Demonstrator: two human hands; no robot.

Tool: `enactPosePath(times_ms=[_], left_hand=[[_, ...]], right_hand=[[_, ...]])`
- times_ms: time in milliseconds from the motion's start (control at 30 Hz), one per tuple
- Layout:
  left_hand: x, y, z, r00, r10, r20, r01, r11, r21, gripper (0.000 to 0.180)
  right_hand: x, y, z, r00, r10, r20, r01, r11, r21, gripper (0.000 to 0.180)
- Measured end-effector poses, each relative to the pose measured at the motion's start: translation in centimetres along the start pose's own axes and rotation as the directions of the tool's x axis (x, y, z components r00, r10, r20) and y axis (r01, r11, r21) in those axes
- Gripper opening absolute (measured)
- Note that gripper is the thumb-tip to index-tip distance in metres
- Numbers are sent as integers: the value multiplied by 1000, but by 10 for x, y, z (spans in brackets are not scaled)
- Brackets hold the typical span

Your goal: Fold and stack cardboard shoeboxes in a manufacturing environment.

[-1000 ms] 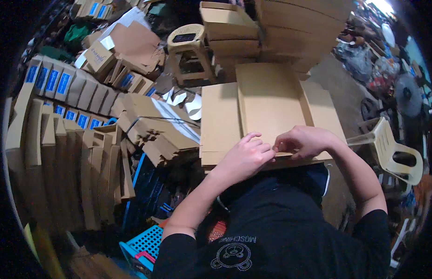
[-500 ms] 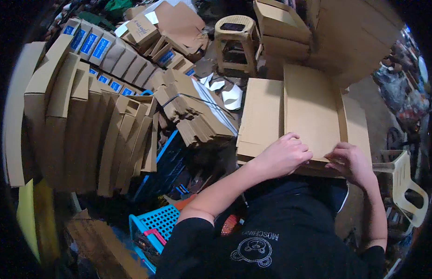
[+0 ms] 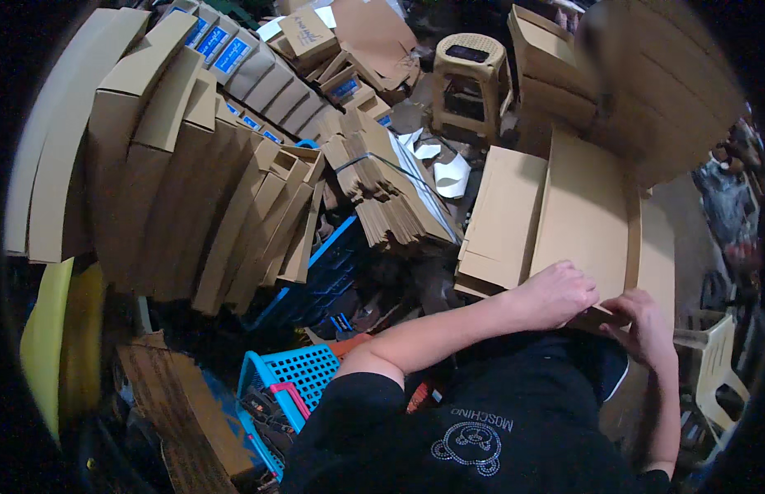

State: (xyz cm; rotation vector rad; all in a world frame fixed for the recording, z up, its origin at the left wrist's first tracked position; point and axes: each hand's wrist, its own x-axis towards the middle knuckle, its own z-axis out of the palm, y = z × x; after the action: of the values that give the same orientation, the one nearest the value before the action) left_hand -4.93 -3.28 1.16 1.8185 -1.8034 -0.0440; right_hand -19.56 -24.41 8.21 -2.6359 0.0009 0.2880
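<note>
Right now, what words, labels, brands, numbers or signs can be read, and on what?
Locations only, wording not copied:
Black shirt: pale lettering above dotted bear outline, legible.
Small brown carton, near the top: dark lettering, blurred.
Boxes in the upper-left row: blue labels, pale lettering, partly legible.
Blue-and-white patch near the turquoise basket: too small to read.
Cardboard tray: no text seen.
Numbers, signs: none I can make out.

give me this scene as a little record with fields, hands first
left hand: fingers curled at near edge of shallow cardboard tray; grip unclear
right hand: at same edge, nearer the right corner; grip unclear
left of tray: flat cardboard
farther left: tied cardboard bundle
beyond: plastic stool, dark flat item on seat
right: pale plastic chair
lower left: turquoise basket
</note>
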Motion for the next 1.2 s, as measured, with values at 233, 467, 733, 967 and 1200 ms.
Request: enactPosePath(times_ms=[233,467,733,967,1200], left_hand=[[-3,2,14,982,175,-70,-176,984,-6,18],[-10,-1,15,985,138,-102,-138,990,13,22],[-10,3,14,991,68,-111,-79,992,-99,20],[-8,10,0,999,-44,1,44,992,-118,13],[-1,19,-6,998,-48,39,52,992,-118,16]], right_hand=[[33,0,-8,944,-4,330,-107,943,316,54],[52,3,-6,903,-2,430,-186,900,395,47],[38,-6,-7,915,77,397,-217,921,322,47],[3,-1,-5,996,45,82,-65,963,263,39],[-9,-2,31,975,-205,-90,182,960,-212,26]])
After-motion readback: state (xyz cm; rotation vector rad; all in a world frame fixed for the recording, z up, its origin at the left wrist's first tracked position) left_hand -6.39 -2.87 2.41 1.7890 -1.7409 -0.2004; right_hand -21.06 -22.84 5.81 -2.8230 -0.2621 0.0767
